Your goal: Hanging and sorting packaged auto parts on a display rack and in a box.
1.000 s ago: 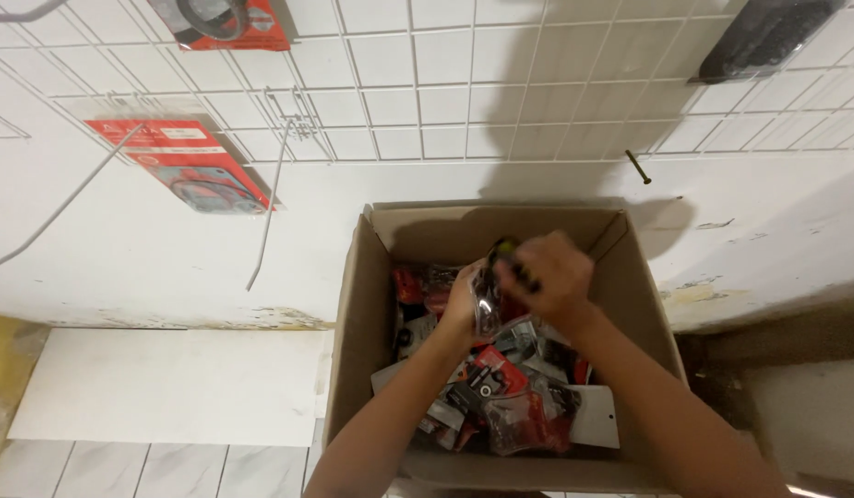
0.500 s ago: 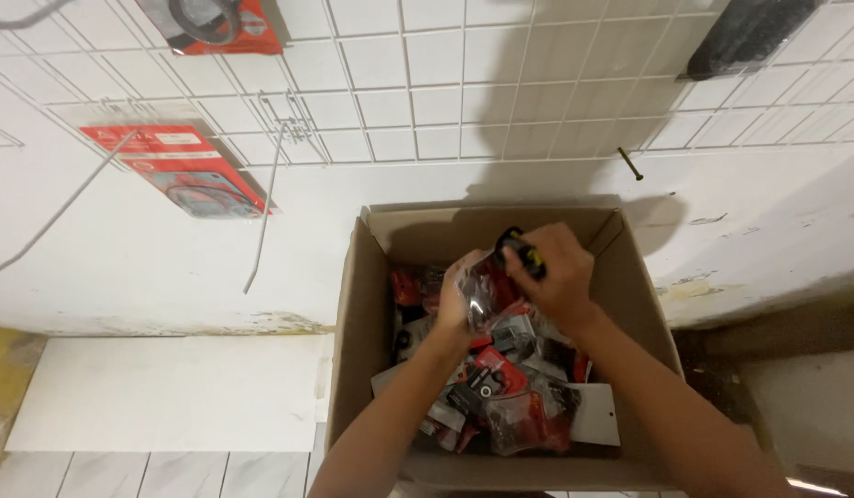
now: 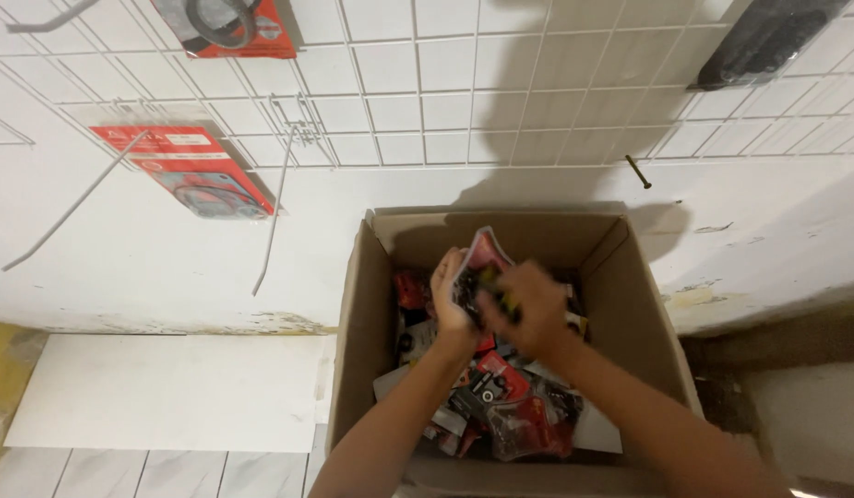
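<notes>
Cardboard box (image 3: 381, 304), brown, flaps open, standing on the floor against a white wall; filled with a loose heap of small packets (image 3: 501, 406) in red, black and clear plastic, none sorted.

Left hand (image 3: 450, 300): over the upper middle of the box, fingers curled about the left edge of a small red-topped packet (image 3: 482, 254) raised above the heap, tilted, top corner toward the wall.

Right hand (image 3: 528, 309): blurred, just beside the left hand and touching the same packet from the right, fingers bent around its lower part; how tightly they close cannot be told. Both forearms enter from the lower edge of the view, crossing over the box contents.

Wall fittings: white wire grid panel (image 3: 445, 101) across the upper wall. Red carded package (image 3: 191, 171) hanging at left, tilted; second red package (image 3: 233, 23) at top edge; dark object (image 3: 768, 37) at upper right. Long wire hooks (image 3: 274, 203) dangling from the grid. Single dark screw (image 3: 639, 172) in the wall above the box.

Floor: pale tiles at lower left, white flat sheet (image 3: 168, 392) lying beside the box; yellowish patch (image 3: 2, 369) at far left. Wall base stained and peeling near the box.
</notes>
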